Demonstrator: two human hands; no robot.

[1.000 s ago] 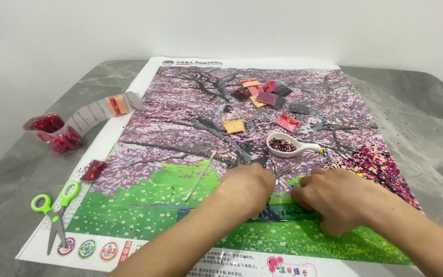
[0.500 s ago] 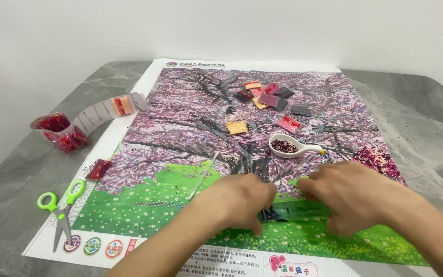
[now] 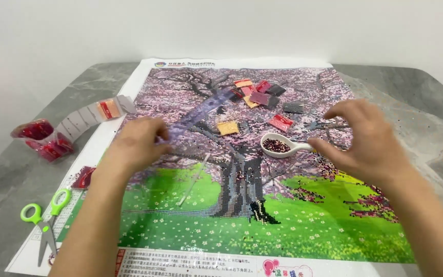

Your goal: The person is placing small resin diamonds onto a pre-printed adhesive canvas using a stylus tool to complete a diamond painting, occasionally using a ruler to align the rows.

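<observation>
Both hands have lifted off the lower green part of the picture, where they were pressed side by side a moment ago over a dark strip. That spot near the foot of the tree trunk now lies uncovered.

The left hand (image 3: pixel 138 143) has swung up and to the left. It pinches one end of a long, clear, purplish ruler (image 3: pixel 201 114) between thumb and fingers, and the ruler slants up and away from it, off the surface, toward the middle of the picture. So the ruler has come up from where the hands were pressing.

The right hand (image 3: pixel 367 141) hovers open, fingers spread and lightly curled, holding nothing. Just to its left sits a small white spoon-shaped tray (image 3: pixel 283 144) of dark red beads.

Beneath both hands lies the large bead picture (image 3: pixel 242 200) of a pink blossom tree on green grass, spread on the grey tabletop (image 3: pixel 421 113).

Below the left hand a thin white pen (image 3: pixel 193 179) lies on the picture. Beyond the ruler's far end, small packets of beads (image 3: pixel 260 95) are scattered. Out past the left forearm lie green-handled scissors (image 3: pixel 42 218), and further left red bead bags (image 3: pixel 39 137).
</observation>
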